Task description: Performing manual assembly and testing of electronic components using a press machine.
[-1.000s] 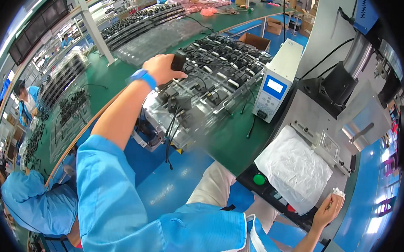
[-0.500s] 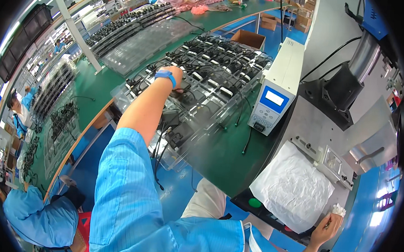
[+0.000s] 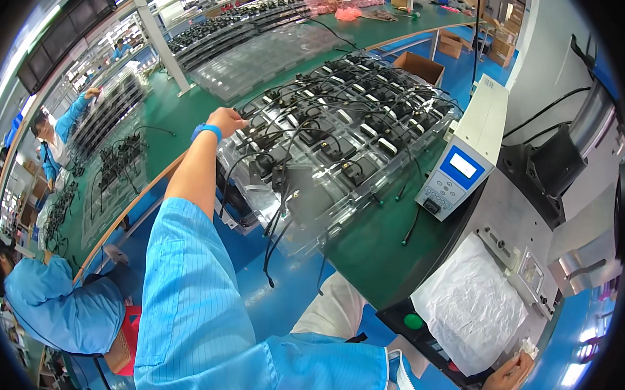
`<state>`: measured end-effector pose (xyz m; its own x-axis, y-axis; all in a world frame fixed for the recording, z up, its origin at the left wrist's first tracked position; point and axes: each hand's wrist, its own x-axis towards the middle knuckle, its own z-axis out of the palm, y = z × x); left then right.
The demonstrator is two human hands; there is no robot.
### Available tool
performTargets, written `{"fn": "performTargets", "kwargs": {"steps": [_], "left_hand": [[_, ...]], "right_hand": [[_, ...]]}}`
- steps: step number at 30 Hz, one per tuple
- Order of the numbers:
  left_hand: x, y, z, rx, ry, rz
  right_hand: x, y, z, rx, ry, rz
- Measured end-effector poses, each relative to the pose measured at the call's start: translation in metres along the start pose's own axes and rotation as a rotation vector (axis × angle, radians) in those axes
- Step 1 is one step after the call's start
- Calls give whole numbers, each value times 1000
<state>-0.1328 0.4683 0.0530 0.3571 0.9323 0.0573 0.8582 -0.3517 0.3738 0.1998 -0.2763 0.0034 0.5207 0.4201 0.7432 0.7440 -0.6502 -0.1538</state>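
My left hand (image 3: 226,121), with a blue band on its wrist, is at the left edge of a clear plastic tray (image 3: 310,245). Its fingers are bent together beside the black cables; what they pinch, if anything, is hidden. Rows of small black devices (image 3: 335,151) with cables fill much of the tray, and some cables hang over its near edge. Down at the right, my right hand (image 3: 510,378) is closed on a crumpled white tissue (image 3: 527,348). It is beside a wrinkled white sheet (image 3: 469,305) that covers part of the machine's base.
A beige control box (image 3: 467,156) with a lit screen stands right of the tray. Farther right is a metal machine column (image 3: 572,147). A green button (image 3: 413,321) is on the machine's front. Stacked clear trays (image 3: 262,67) lie behind; co-workers sit at the left bench.
My left hand has moved from over the devices to the tray's left edge. The view has shifted, so the bench appears farther right. My right hand still holds the tissue.
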Motion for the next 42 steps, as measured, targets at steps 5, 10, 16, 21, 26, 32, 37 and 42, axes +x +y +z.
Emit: {"fn": "performTargets", "kwargs": {"steps": [5, 10, 16, 21, 26, 32, 37, 42], "left_hand": [[-3, -1, 22, -21, 28, -41], [-10, 22, 27, 147, 231, 99], [-6, 36, 24, 190, -207, 148], [-7, 40, 27, 119, -236, 63], [-7, 45, 26, 181, -235, 113], [-24, 54, 11, -153, 52, 32], [-59, 84, -28, -873, 257, -5], [-143, 139, -59, -1454, -76, 222]], "right_hand": [[-6, 0, 1, -25, 41, 58], [-7, 2, 2, -74, 16, 61], [0, 1, -1, -70, 37, -37], [2, -2, 2, -79, 35, -48], [4, -5, 2, -65, 34, -17], [6, -10, 5, 17, 79, -15], [9, -14, 6, 78, 113, -50], [8, -12, 6, 163, 114, -60]]}}
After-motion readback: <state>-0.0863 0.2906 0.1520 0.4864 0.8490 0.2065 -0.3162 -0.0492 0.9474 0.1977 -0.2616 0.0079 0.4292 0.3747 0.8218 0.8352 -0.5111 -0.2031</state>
